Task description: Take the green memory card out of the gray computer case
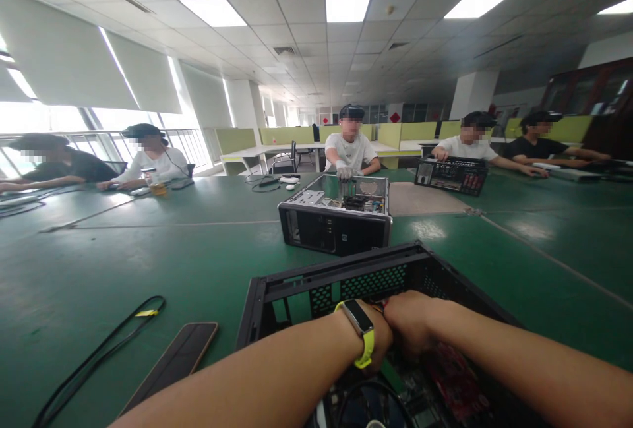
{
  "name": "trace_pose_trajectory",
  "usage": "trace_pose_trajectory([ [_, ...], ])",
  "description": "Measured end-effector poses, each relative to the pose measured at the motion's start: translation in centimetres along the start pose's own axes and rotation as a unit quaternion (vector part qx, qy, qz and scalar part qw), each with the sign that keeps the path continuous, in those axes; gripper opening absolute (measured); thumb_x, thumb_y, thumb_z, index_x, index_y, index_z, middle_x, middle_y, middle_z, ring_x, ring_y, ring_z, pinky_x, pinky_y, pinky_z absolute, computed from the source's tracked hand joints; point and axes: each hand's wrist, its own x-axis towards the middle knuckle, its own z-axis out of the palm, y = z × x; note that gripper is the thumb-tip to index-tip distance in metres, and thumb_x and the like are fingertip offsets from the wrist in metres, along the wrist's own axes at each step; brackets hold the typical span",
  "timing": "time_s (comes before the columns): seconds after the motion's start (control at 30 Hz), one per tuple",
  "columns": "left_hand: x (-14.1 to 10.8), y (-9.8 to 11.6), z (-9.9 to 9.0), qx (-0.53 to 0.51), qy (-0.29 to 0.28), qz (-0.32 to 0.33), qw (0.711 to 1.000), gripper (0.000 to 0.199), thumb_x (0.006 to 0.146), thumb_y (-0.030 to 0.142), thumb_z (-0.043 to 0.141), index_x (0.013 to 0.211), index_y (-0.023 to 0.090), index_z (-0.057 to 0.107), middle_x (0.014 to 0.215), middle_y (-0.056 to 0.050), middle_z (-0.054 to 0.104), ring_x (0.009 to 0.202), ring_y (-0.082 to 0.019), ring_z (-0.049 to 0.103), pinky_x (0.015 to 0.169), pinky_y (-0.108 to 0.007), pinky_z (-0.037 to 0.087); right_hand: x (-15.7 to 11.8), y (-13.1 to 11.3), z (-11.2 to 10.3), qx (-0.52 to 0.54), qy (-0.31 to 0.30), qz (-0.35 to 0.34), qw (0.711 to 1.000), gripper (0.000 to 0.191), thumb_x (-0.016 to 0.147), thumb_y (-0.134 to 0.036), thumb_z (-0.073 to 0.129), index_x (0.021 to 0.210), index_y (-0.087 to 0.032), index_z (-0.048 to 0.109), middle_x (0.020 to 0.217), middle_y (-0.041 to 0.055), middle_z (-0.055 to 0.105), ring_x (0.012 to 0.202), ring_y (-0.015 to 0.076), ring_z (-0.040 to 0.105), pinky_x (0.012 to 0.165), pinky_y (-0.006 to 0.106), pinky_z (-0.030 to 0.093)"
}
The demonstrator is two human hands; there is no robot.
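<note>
A black open computer case (341, 270) lies on the green table in front of me, its mesh panel on the far side. Both my hands reach down inside it, close together. My left hand (382, 339), below a yellow-strapped wristband (359, 322), is turned away so that its fingers are hidden. Beside it my right hand (410, 322) is closed with fingers curled; what it grips is out of sight. A small bit of coloured wire (380, 306) shows between the hands. Below them lie a round black fan (370, 408) and a red circuit board (455, 382).
Left of the case lie a dark phone (178, 355) and a looped black cable (103, 349). Beyond stands another open computer case (336, 230), with a gloved person (351, 151) reaching into it. Other people sit at both sides; one holds a black case (450, 176).
</note>
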Motion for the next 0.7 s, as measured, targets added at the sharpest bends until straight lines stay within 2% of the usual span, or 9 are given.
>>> trace_pose_trajectory([
  [0.07, -0.4, 0.3, -0.4, 0.046, -0.08, -0.006, 0.996, 0.019, 0.058, 0.028, 0.075, 0.072, 0.016, 0.071, 0.075, -0.006, 0.07, 0.068, -0.024, 0.063, 0.065, -0.033, 0.051, 0.0, 0.0, 0.1, 0.003, -0.001, 0.001, 1.0, 0.045, 0.049, -0.026, 0.079, 0.09, -0.012, 0.07, 0.09, 0.0153, 0.07, 0.079, 0.0341, 0.066, 0.062, 0.035, 0.051],
  [0.1, -0.6, 0.4, -0.6, 0.057, -0.098, -0.008, 0.994, 0.025, 0.059, 0.028, 0.074, 0.081, 0.015, 0.072, 0.082, -0.007, 0.071, 0.072, -0.024, 0.064, 0.066, -0.032, 0.051, 0.1, 0.1, 0.1, 0.005, 0.001, 0.0, 1.0, 0.045, 0.049, -0.026, 0.079, 0.091, -0.012, 0.07, 0.089, 0.0149, 0.07, 0.079, 0.0337, 0.066, 0.062, 0.035, 0.051],
  [0.17, -0.9, 0.5, -0.8, 0.053, -0.093, -0.007, 0.994, 0.035, 0.061, 0.027, 0.074, 0.093, 0.013, 0.071, 0.089, -0.008, 0.071, 0.076, -0.024, 0.064, 0.067, -0.031, 0.05, 0.2, 0.2, 0.3, 0.007, 0.008, -0.003, 1.0, 0.045, 0.048, -0.027, 0.079, 0.09, -0.014, 0.07, 0.087, 0.0137, 0.07, 0.078, 0.0331, 0.066, 0.061, 0.034, 0.051],
  [0.23, -0.9, 0.5, -0.6, 0.042, -0.098, -0.008, 0.994, 0.037, 0.061, 0.024, 0.073, 0.096, 0.012, 0.07, 0.09, -0.009, 0.071, 0.078, -0.024, 0.064, 0.067, -0.029, 0.05, 0.3, 0.4, 0.4, 0.01, 0.009, -0.006, 1.0, 0.042, 0.047, -0.029, 0.079, 0.086, -0.015, 0.07, 0.085, 0.0125, 0.07, 0.075, 0.0329, 0.066, 0.059, 0.035, 0.051],
  [0.3, -0.8, 0.4, -0.3, 0.034, -0.089, -0.01, 0.995, 0.033, 0.059, 0.02, 0.074, 0.092, 0.013, 0.071, 0.088, -0.008, 0.072, 0.081, -0.025, 0.064, 0.069, -0.029, 0.05, 0.3, 0.3, 0.4, 0.009, 0.008, -0.008, 1.0, 0.04, 0.048, -0.031, 0.079, 0.083, -0.015, 0.071, 0.084, 0.0119, 0.07, 0.074, 0.0333, 0.066, 0.057, 0.035, 0.05],
  [0.43, -0.2, 0.4, 0.1, 0.032, -0.043, -0.024, 0.998, 0.02, 0.052, 0.017, 0.079, 0.071, 0.016, 0.072, 0.076, -0.006, 0.071, 0.076, -0.025, 0.065, 0.074, -0.032, 0.049, 0.0, 0.0, -0.1, -0.003, 0.013, -0.001, 1.0, 0.039, 0.05, -0.03, 0.078, 0.086, -0.015, 0.07, 0.086, 0.0119, 0.07, 0.075, 0.0324, 0.066, 0.058, 0.034, 0.051],
  [0.53, 0.2, 0.4, 0.3, 0.022, -0.032, -0.029, 0.999, 0.017, 0.047, 0.014, 0.08, 0.058, 0.018, 0.069, 0.07, -0.004, 0.07, 0.072, -0.025, 0.064, 0.076, -0.034, 0.049, -0.2, -0.1, -0.2, -0.005, 0.023, -0.002, 1.0, 0.042, 0.05, -0.029, 0.079, 0.088, -0.014, 0.07, 0.087, 0.012, 0.07, 0.076, 0.032, 0.066, 0.059, 0.033, 0.051],
  [0.7, 0.2, -0.2, 0.7, -0.027, 0.009, -0.027, 0.999, 0.016, 0.048, 0.024, 0.081, 0.056, 0.019, 0.068, 0.074, -0.006, 0.07, 0.084, -0.027, 0.063, 0.081, -0.033, 0.046, -0.1, 0.1, 0.4, -0.006, 0.04, -0.006, 0.999, 0.04, 0.049, -0.033, 0.079, 0.084, -0.016, 0.071, 0.082, 0.0102, 0.071, 0.07, 0.0311, 0.067, 0.053, 0.031, 0.047],
])
